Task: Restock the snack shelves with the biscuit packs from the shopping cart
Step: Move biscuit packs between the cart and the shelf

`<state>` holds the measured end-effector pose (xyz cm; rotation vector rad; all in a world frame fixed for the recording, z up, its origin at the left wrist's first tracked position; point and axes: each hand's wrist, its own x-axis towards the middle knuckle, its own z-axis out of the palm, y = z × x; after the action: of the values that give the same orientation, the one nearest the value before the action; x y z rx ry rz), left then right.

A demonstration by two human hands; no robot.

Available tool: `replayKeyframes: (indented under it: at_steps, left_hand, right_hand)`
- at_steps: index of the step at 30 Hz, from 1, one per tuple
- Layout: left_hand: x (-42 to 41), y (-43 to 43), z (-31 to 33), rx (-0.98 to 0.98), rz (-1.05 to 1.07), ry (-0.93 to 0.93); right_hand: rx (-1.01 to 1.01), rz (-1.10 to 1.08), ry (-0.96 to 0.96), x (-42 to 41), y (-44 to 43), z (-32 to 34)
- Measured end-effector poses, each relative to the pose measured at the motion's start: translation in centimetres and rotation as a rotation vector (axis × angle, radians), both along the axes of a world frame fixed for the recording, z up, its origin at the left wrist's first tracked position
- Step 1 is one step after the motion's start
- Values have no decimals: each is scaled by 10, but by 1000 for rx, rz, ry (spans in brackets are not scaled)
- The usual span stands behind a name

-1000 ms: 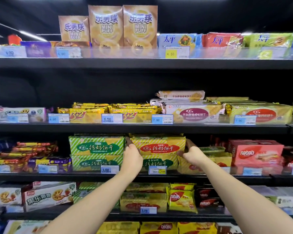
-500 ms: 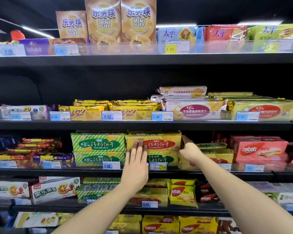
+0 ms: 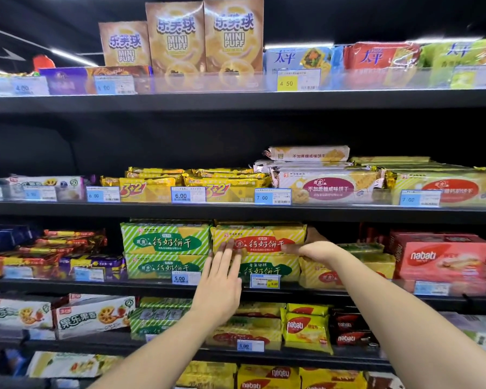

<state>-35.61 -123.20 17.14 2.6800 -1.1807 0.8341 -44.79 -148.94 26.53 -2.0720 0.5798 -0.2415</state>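
A yellow striped biscuit pack with a red label (image 3: pixel 264 234) lies on top of another yellow pack with a green label (image 3: pixel 267 269) on the third shelf (image 3: pixel 68 286). My left hand (image 3: pixel 222 282) is flat, its straight fingertips pressing the front of the red-label pack near its left end. My right hand (image 3: pixel 317 251) holds the pack's right end, thumb lying across the front and fingers reaching behind it. The pack sits close beside the green striped packs (image 3: pixel 166 240) on its left.
Red nabati boxes (image 3: pixel 441 256) stand to the right on the same shelf, with more yellow packs (image 3: pixel 371 265) under my right wrist. The shelf above (image 3: pixel 236 210) carries 3+2 packs and long cracker packs. Lower shelves hold more snacks. The shopping cart is out of view.
My left hand let go of the pack's left end and now lies flat on its front. The pack has slid left and back, against the green packs.
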Motion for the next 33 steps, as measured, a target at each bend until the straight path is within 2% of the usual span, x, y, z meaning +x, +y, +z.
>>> replayKeyframes:
  at_steps: [2, 4, 7, 10, 12, 15, 17, 20, 26, 33]
  left_hand:
    - [-1, 1, 0, 0, 7, -10]
    - [-2, 2, 1, 0, 17, -13]
    - [-2, 4, 3, -7, 14, 2]
    - [-2, 5, 1, -28, -6, 30]
    - [-6, 6, -1, -131, -36, 91]
    - [-20, 7, -1, -463, -71, 269]
    - [-30, 8, 2, -681, -86, 495]
    - [-44, 11, 11, -827, -170, 855]
    - [-84, 34, 13, -834, -246, 1112]
    - [-100, 75, -36, -544, -204, 1234]
  right_hand:
    - [75, 15, -21, 2, -1, 1]
    - [104, 19, 43, 0, 2, 2]
    - [52, 45, 105, -7, 4, 6]
    - [-45, 64, 37, -17, 11, 6]
    - [-35, 79, -84, -26, 18, 0]
    - [48, 131, -265, -48, 26, -3]
    - [88, 212, -319, -66, 27, -3]
    - [192, 298, -368, -94, 28, -6]
    - [336, 336, -278, -145, 29, -26]
    - [360, 314, -119, -172, 46, -91]
